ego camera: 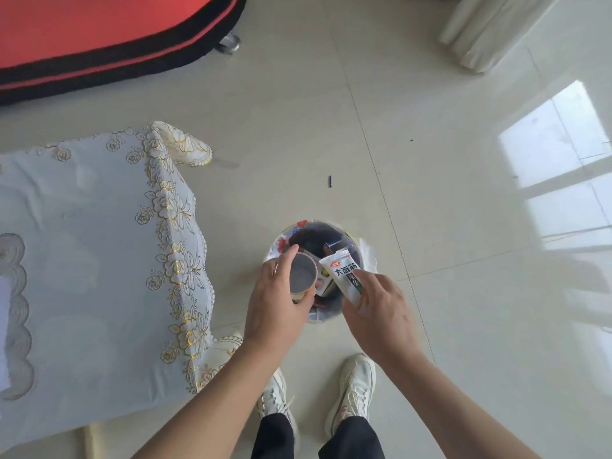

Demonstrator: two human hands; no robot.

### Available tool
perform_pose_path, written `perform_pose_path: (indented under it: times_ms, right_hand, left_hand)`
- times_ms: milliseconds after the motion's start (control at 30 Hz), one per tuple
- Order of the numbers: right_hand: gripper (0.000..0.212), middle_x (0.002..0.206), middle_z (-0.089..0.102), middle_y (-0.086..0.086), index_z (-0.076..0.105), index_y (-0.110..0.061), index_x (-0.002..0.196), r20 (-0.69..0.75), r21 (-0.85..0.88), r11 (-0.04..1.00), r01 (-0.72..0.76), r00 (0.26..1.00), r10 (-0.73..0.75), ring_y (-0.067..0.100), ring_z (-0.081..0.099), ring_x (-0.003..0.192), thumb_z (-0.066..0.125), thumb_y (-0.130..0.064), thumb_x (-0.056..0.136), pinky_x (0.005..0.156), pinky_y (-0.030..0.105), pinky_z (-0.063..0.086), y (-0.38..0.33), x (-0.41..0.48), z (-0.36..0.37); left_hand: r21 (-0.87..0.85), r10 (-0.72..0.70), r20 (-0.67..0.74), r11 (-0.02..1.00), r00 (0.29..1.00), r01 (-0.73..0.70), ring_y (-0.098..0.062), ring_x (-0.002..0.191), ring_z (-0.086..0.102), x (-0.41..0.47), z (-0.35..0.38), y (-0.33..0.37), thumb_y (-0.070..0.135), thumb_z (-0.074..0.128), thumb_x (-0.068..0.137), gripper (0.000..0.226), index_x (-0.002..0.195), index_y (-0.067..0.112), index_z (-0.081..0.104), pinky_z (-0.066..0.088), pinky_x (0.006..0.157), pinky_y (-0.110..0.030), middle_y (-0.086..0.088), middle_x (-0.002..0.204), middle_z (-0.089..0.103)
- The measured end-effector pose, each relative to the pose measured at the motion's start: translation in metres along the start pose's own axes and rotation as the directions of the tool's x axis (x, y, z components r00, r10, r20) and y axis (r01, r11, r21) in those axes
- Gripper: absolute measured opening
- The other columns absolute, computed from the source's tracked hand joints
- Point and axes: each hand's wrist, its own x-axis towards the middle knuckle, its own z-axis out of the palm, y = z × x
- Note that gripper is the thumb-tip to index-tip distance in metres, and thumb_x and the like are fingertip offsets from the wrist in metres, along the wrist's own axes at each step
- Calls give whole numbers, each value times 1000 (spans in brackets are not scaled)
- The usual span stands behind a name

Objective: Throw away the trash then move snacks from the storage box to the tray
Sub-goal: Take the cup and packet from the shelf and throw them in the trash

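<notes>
A: What lies nearest the camera?
B: Two pale trainers (pixel 356 385) and dark trouser legs are seen from above on a glossy tiled floor (pixel 463 193). Two bare forearms are stretched forward above them.

A: How are the hands set?
B: The left hand (pixel 275 313) is wrapped round a paper cup (pixel 303 276), whose open mouth is turned up toward the camera. A white snack wrapper (pixel 342 273) is pinched at its lower end by the right hand (pixel 381 309). Both pieces of trash are held just above a small round bin (pixel 331 230), which is lined with a bag and partly filled.

A: Which step is in hand?
B: The throwing-away is judged to be under way, with nothing yet released. For the next move, both grips would need to be loosened over the opening, so that the cup and wrapper fall inside and not onto the rim. The storage box and tray are not in view.

A: Can any writing be read?
B: "大面筋" is printed in dark characters on the wrapper. A small red logo above it and green lettering below cannot be made out. No print is seen on the cup.

A: And farther off?
B: A desk (pixel 82 243) draped in a white cloth with gold flowers is placed to the left. Beyond it, a red mat (pixel 99 28) edged in black and a pale curtain (pixel 490 28) are seen.
</notes>
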Motion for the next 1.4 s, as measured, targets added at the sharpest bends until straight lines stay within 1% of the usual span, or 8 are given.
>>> perform_pose_path:
  times_ms: [133,200,267,367,667,867,1167,1400]
  right_hand:
    - [47,128,60,1,55,-24,138,-8,22,999,24,1000,-23,24,51,117,63,-24,91,85,17,27,4,16,24]
    - [53,133,58,2,52,-24,140,3,-10,999,46,999,-46,25,49,123,66,-29,89,96,20,31,8,26,33]
    - [69,149,48,2,41,-29,149,50,-67,997,47,998,-44,23,40,138,66,-47,87,114,29,31,13,32,39]
    - [83,163,30,4,26,-34,157,101,-107,994,32,995,-21,24,23,151,60,-64,86,122,41,25,19,34,35]
    - [83,168,17,4,16,-39,158,65,-181,980,81,995,-70,25,10,156,51,-68,89,125,41,13,20,36,-3]
    - [90,168,14,8,9,-36,159,4,-359,924,130,991,-137,31,8,156,42,-77,86,126,48,12,2,25,-42]
    - [91,168,14,10,1,-32,162,-123,-328,935,134,975,-184,32,11,155,34,-78,90,125,47,14,-29,-24,-154]
    - [90,169,13,9,0,-33,161,-254,-319,935,157,936,-244,30,10,156,36,-76,91,126,47,14,-62,-122,-301]
  left_hand:
    - [-3,6,-12,1000,1000,-6,-20,121,57,12,9,-22,36,83,84,79,153,32,44,47,92,-29,1,131,59]
    - [-25,6,2,1000,1000,-6,-20,128,54,17,14,-29,40,84,82,88,157,33,38,47,98,-32,1,141,57]
    - [14,-5,57,1000,998,4,-22,142,43,20,19,-35,52,84,77,106,162,36,23,41,108,-36,-2,156,46]
    - [204,-82,149,978,985,51,-30,157,17,21,25,-42,77,73,72,122,164,41,0,23,122,-46,-15,170,19]
    - [371,-82,186,929,979,8,-31,160,1,14,3,-32,96,32,71,111,160,47,-12,5,129,-51,-11,174,-1]
    - [459,-23,161,887,987,-54,-31,160,0,7,-38,5,101,11,66,113,162,45,-8,2,130,-50,-6,174,1]
    - [496,89,143,855,986,-149,-26,161,-1,-13,-128,92,88,5,80,100,165,36,1,1,130,-46,1,174,4]
    - [516,173,92,834,981,-196,-22,161,0,-73,-239,213,92,2,77,105,165,35,9,-2,130,-47,2,174,7]
